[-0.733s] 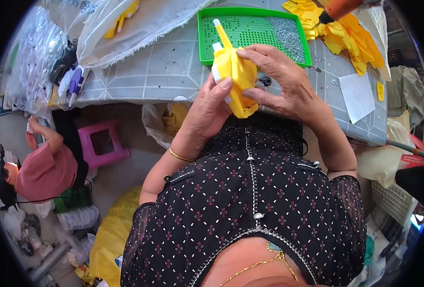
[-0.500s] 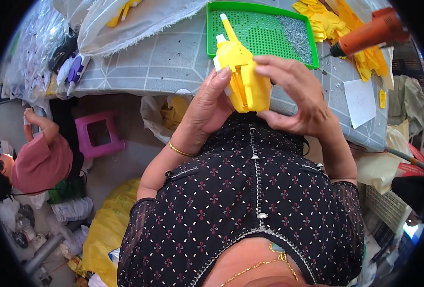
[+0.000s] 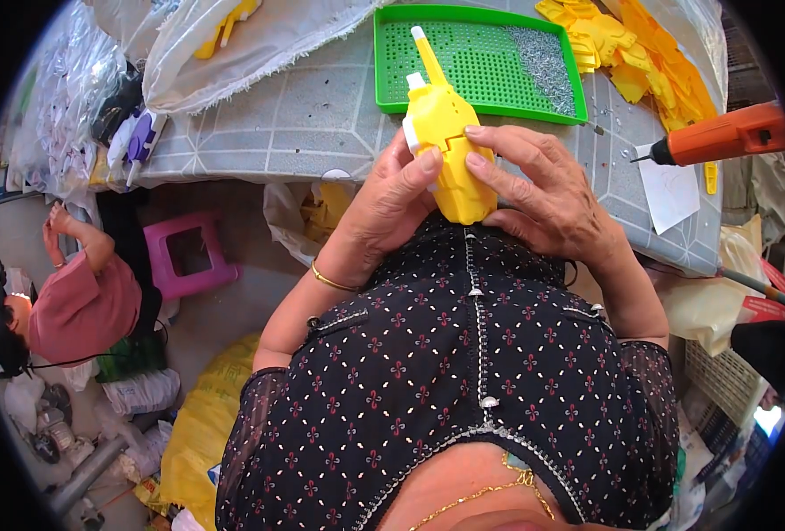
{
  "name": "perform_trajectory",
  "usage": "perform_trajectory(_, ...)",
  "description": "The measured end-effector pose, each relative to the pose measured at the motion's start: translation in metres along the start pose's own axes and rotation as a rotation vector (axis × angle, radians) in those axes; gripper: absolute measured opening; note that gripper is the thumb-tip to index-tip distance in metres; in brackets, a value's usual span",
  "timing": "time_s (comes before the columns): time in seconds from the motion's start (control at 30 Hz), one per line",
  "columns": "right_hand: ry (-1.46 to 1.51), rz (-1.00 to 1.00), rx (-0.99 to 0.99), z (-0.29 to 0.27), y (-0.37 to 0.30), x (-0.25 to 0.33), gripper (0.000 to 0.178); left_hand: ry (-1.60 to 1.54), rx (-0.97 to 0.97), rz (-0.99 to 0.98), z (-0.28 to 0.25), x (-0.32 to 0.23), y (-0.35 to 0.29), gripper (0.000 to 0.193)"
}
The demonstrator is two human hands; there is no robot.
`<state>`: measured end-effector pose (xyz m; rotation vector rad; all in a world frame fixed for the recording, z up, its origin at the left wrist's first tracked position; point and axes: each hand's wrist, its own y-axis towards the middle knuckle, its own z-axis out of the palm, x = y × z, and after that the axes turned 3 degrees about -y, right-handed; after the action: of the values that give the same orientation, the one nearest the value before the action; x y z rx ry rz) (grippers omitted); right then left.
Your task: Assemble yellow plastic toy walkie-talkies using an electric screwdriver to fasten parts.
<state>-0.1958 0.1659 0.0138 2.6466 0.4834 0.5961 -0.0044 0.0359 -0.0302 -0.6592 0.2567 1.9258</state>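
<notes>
A yellow plastic toy walkie-talkie (image 3: 463, 177), with a white-tipped antenna and a white knob, is held upright close to my body. My left hand (image 3: 401, 181) grips its left side, thumb on the yellow face. On the right side, my right hand (image 3: 552, 190) holds it too, with two fingertips on a panel in its face and the thumb by the lower edge. The panel sits nearly flush, with a thin stepped seam above it. Beyond the toy lies a green perforated tray (image 3: 379, 62) with many small silver screws (image 3: 545, 75) heaped at its right end.
An orange power screwdriver (image 3: 729, 137) hangs at the right, over a white paper (image 3: 671, 190). Yellow plastic parts (image 3: 649, 57) are piled at the back right. A white sack (image 3: 233, 66) lies back left. Below left are a pink stool (image 3: 158, 257) and a seated person (image 3: 87, 305).
The long gap in the toy's face has closed, and the panel now lies against the body. My right fingers have come down onto it. The hanging screwdriver has swung right and nearer.
</notes>
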Motion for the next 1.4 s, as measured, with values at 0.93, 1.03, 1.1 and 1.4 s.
perform_trajectory(0.93, -0.002, 0.046, -0.193, 0.024, -0.010, -0.016, 0.054, 0.150, 0.040, 0.104, -0.001, 0.002, 0.008, 0.073)
perform_trajectory(1.03, 0.075, 0.147, -0.081, 0.018, -0.001, -0.014, 0.057, 0.141, -0.087, 0.164, -0.004, 0.007, 0.010, 0.068)
perform_trajectory(1.1, 0.018, 0.189, -0.051, 0.018, 0.006, -0.008, 0.066, 0.112, -0.114, 0.185, -0.007, 0.012, 0.008, 0.067)
perform_trajectory(1.4, 0.212, 0.331, -0.135, 0.026, -0.010, -0.023, 0.060, 0.726, -0.324, -0.116, -0.002, -0.024, -0.031, 0.044)
